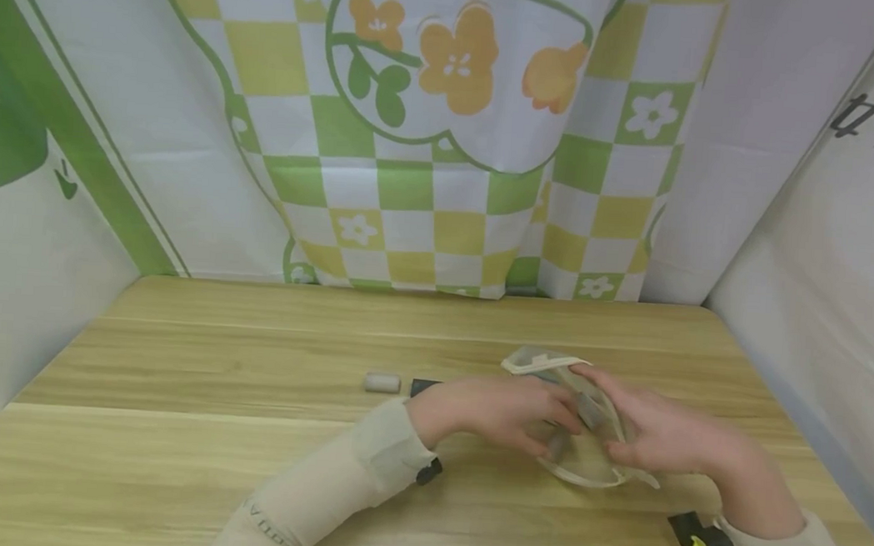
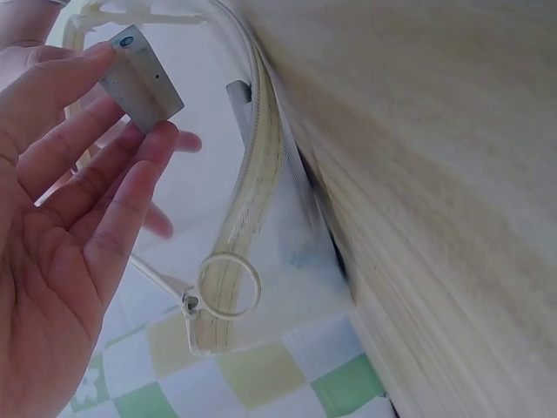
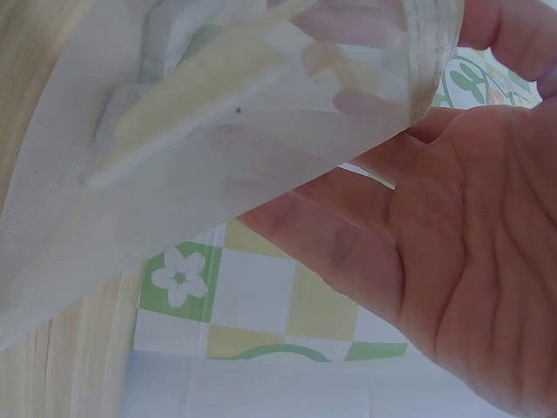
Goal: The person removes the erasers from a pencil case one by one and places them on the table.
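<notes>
Well, left hand [image 1: 507,407]: it pinches a small grey block [image 2: 142,78] with thumb and fingertips, at the mouth of a see-through bag [image 3: 218,165];
Right hand [image 1: 664,429]: it grips the bag by its rim, over the right part of the table [image 1: 170,457]; I cannot tell if the bag rests there;
Zip band [image 2: 252,174]: it curves round the mouth; a zip pull [image 2: 192,303] is at one end, so I would watch for snags;
Block: from my far seat, I think a wide mouth, light pinch and slow move work best; the soft wall can fold in and catch it;
Left of the bag: a grey piece [image 1: 382,382] and a dark piece [image 1: 424,387]; the left arm partly hides the dark one.
</notes>
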`<action>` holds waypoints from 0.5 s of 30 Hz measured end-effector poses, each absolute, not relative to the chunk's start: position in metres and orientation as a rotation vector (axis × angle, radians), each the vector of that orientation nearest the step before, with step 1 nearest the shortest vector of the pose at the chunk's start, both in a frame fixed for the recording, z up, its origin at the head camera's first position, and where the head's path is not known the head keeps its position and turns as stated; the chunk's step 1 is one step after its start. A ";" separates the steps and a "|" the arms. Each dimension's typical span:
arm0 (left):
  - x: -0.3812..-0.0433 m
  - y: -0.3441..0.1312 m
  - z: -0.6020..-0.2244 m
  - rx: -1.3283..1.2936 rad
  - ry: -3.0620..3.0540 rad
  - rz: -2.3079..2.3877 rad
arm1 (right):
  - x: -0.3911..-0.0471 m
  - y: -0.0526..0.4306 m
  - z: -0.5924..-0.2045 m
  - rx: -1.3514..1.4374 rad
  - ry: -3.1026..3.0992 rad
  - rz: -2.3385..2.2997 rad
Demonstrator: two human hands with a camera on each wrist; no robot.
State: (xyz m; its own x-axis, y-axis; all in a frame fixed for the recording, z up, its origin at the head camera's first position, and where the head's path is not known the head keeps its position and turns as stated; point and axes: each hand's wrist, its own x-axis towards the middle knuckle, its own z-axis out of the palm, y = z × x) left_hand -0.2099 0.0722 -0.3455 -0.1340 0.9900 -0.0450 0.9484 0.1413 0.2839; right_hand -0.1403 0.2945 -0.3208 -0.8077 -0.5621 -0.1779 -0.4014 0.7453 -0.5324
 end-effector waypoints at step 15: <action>-0.208 0.056 -0.343 1.855 2.241 0.322 | -0.140 0.293 -0.321 -0.737 2.623 -0.689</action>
State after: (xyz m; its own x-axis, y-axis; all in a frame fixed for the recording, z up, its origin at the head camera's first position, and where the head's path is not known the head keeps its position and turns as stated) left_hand -0.2084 0.0560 -0.3427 -0.1831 0.9828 -0.0250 0.9359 0.1820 0.3015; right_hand -0.1404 0.2934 -0.3206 -0.8118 -0.5559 -0.1787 -0.3962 0.7491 -0.5309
